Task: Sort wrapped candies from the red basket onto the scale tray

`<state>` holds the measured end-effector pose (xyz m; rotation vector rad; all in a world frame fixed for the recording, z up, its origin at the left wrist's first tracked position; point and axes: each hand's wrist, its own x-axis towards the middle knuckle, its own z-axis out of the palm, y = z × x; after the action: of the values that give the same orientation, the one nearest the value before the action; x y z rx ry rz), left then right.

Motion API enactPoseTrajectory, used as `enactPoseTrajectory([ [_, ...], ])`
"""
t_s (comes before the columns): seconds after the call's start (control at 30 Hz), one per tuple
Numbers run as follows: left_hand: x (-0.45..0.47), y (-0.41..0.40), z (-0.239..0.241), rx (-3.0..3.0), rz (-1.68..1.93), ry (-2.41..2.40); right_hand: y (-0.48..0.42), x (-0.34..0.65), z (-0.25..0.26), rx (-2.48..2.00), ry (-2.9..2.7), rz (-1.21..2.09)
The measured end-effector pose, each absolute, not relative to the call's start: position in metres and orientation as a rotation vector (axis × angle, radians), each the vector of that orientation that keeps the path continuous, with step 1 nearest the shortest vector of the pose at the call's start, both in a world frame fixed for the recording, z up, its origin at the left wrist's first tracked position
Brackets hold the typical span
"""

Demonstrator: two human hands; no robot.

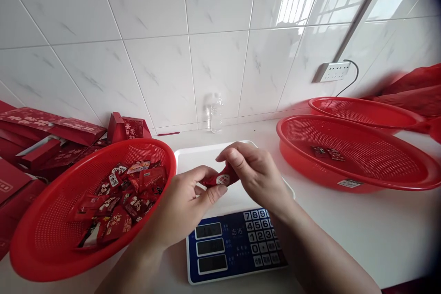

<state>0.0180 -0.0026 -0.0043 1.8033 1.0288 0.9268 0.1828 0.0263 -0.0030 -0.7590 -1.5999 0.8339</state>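
My left hand (184, 204) and my right hand (255, 172) both pinch a small red candy packet (220, 178) between them, above the white pan (193, 158) of a digital scale (234, 243). The fingers of each hand are closed on an end of the packet. To the left stands a red mesh basket (41, 234) holding several red wrapped candies (120, 197). The scale's blue panel has a number keypad and three dark displays.
Two more red mesh baskets sit at the right, the nearer basket (354, 179) holding two small packets (327, 152), the farther basket (365, 112) behind it. Red gift boxes (41, 133) are piled at the far left. A clear bottle (216, 112) stands by the tiled wall. A socket (333, 71) hangs at the right.
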Motion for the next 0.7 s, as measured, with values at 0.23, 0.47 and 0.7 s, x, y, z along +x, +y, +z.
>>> enactPoseTrajectory([
  [0.23,0.011,-0.007,0.004,1.677,1.043,0.957,0.022,0.192,0.008,-0.546,-1.673,1.186],
  [0.47,0.009,-0.007,0.004,1.659,1.14,0.873,0.022,0.19,0.009,-0.614,-1.668,1.163],
  [0.7,0.008,-0.007,0.005,1.96,1.308,1.095,0.026,0.195,0.007,-0.777,-1.765,0.945],
])
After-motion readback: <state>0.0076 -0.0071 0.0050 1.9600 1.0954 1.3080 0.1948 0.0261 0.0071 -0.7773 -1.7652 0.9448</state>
